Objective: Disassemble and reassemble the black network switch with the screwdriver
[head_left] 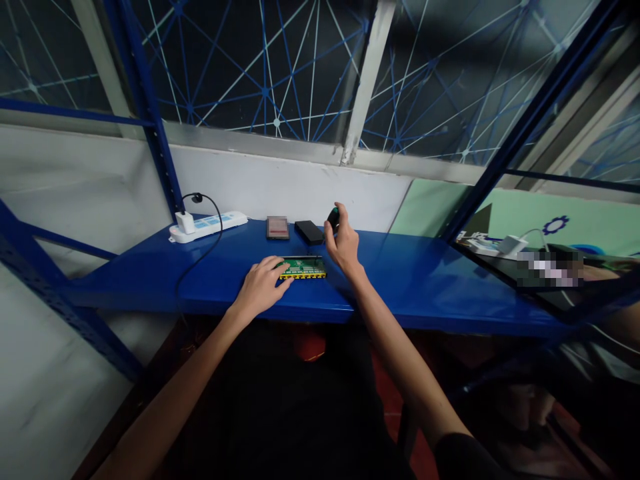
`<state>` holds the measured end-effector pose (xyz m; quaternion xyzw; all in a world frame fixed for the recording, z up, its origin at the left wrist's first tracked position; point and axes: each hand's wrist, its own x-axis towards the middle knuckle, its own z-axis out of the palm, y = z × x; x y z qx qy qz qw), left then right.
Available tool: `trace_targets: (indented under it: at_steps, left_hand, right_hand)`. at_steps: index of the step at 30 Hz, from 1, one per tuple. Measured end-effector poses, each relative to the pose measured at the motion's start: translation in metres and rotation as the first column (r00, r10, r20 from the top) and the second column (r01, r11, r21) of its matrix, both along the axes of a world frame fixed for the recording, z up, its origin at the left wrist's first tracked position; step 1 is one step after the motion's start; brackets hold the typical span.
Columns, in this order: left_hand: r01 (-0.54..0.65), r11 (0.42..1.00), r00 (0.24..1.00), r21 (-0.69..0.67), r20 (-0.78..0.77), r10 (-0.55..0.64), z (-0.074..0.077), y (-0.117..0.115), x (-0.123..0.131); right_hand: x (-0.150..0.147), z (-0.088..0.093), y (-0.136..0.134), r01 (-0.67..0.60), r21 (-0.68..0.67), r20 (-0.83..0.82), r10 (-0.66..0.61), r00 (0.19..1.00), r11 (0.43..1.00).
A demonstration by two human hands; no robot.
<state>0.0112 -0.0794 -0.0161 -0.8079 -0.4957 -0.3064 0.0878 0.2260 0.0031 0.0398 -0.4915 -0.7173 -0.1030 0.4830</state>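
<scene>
A green circuit board (303, 266) with a yellow-and-black front edge lies near the front of the blue table. My left hand (263, 283) grips its left end, fingers over the top and thumb at the front edge. Above and to the right of the board, my right hand (343, 245) is closed around a screwdriver (333, 217) with a black handle and a green end. The handle points up; its shaft and tip are too dark to make out, so contact with the board cannot be told.
Behind the board lie a black box (309, 232) and a small framed panel (277, 227). A white power strip (210, 225) with a plugged-in adapter sits at the back left, its black cable (203, 257) crossing the table. At far right, another person's arm (600, 275) is beside a dark tray.
</scene>
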Motion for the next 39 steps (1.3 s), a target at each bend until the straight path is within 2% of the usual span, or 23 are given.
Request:
trace_targets:
  at_steps: [10, 17, 21, 29, 39]
  left_hand:
    - [-0.005, 1.000, 1.000, -0.005, -0.008, 0.005, -0.002, 0.000, 0.000]
    - [-0.004, 1.000, 1.000, 0.000, -0.006, 0.004, -0.002, 0.001, 0.000]
    - [-0.001, 1.000, 1.000, 0.005, -0.004, 0.001, -0.001, 0.001, 0.000]
    - [0.010, 1.000, 1.000, 0.001, 0.002, -0.010, 0.000, 0.000, -0.001]
    - [0.009, 1.000, 1.000, 0.004, 0.000, -0.009, 0.000, 0.000, -0.001]
  right_hand:
    - [0.000, -0.001, -0.001, -0.009, 0.034, 0.040, 0.007, 0.999, 0.999]
    - [0.000, -0.002, 0.002, 0.038, -0.010, 0.018, -0.038, 0.999, 0.999]
    - [0.000, -0.001, 0.000, -0.010, 0.003, 0.015, 0.010, 1.000, 1.000]
    - [-0.003, 0.003, -0.007, 0.033, -0.097, 0.094, -0.024, 0.995, 0.995]
    - [-0.002, 0.001, -0.005, 0.002, -0.058, 0.090, 0.003, 0.996, 0.998]
